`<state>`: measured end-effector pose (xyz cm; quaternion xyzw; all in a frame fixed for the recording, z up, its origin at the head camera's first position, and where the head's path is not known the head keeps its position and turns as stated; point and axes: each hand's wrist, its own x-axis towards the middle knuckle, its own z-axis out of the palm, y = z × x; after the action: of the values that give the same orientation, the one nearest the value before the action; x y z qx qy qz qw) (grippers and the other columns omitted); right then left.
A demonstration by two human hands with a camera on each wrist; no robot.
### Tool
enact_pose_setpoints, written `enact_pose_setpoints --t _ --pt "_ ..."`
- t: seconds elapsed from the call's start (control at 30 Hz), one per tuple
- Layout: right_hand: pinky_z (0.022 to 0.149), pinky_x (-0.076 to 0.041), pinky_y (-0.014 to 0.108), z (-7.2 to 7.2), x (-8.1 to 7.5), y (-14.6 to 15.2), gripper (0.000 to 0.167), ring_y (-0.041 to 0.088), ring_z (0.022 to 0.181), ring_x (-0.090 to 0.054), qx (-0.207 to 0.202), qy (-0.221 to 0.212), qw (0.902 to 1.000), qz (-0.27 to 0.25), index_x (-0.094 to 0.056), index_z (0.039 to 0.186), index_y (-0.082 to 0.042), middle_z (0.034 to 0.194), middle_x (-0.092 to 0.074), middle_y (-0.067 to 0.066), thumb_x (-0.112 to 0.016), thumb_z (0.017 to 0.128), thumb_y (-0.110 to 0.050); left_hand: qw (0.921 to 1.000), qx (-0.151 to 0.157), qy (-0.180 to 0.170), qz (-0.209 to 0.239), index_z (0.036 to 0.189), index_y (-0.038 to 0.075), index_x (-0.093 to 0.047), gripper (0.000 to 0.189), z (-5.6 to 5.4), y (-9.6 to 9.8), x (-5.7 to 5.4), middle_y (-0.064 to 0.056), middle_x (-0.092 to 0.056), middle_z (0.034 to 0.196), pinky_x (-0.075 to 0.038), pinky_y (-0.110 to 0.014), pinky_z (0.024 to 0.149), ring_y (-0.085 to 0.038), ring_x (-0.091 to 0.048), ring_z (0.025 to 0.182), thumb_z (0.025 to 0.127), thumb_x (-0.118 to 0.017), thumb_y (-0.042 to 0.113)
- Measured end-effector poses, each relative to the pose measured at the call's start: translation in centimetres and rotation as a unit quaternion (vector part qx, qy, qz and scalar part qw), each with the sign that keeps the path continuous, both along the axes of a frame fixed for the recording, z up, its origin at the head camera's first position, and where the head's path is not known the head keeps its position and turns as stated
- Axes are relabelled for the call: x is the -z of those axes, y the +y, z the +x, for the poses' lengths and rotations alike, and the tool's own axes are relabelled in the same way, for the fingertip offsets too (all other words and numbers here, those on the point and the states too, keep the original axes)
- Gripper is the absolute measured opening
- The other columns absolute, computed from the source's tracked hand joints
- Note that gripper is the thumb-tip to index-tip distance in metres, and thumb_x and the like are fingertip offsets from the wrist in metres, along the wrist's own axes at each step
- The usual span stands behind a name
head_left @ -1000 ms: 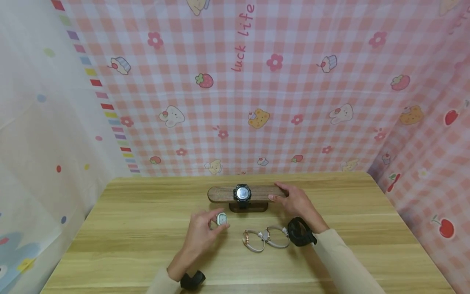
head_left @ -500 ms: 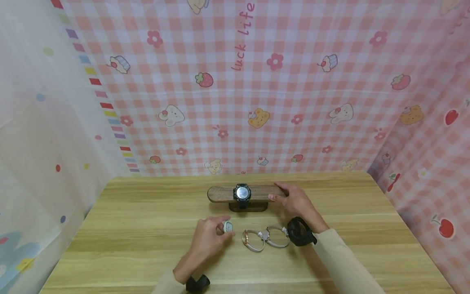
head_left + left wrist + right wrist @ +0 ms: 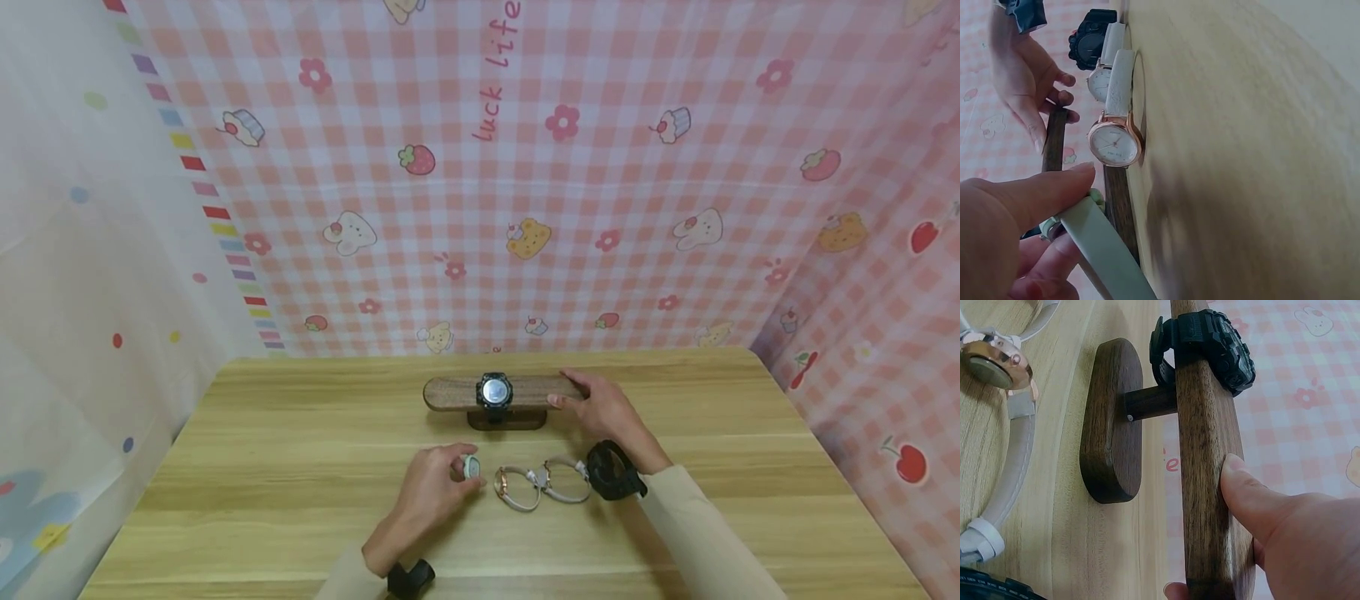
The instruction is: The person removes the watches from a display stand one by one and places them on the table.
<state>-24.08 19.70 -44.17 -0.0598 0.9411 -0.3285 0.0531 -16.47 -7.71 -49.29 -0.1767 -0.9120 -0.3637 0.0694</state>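
My left hand pinches a pale green watch between thumb and fingers, just above the table. Its light green strap runs toward the lower edge of the left wrist view. My right hand grips the right end of a dark wooden watch stand, thumb on the bar's side. A black digital watch is fastened round that bar, left of my right hand. To the right of my left hand stand two white-strapped watches with rose-gold cases, the nearer one facing it.
Another black watch lies beyond the white-strapped ones, near my right wrist. The stand's oval base rests on the wooden table. A pink checked cloth hangs behind the table's back edge.
My left hand has moved right and slightly toward me with the pale green watch, closer to the white-strapped watches. The right hand keeps its hold on the stand.
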Motion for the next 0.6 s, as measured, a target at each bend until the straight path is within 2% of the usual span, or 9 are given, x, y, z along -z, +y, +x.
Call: enact_pose_setpoints --t 0.6 --pt "0.111 -0.033 0.058 0.04 0.02 0.07 0.062 0.045 0.139 -0.037 0.001 0.002 1.0 -0.002 -0.048 0.147 -0.01 0.148 -0.045 0.023 -0.066 0.095 -0.04 0.9996 0.016 0.002 -0.022 0.107 0.003 -0.074 0.041 -0.18 0.5 0.39 0.01 -0.06 0.064 -0.047 -0.021 0.062 0.002 -0.048 0.058 0.072 -0.089 0.019"
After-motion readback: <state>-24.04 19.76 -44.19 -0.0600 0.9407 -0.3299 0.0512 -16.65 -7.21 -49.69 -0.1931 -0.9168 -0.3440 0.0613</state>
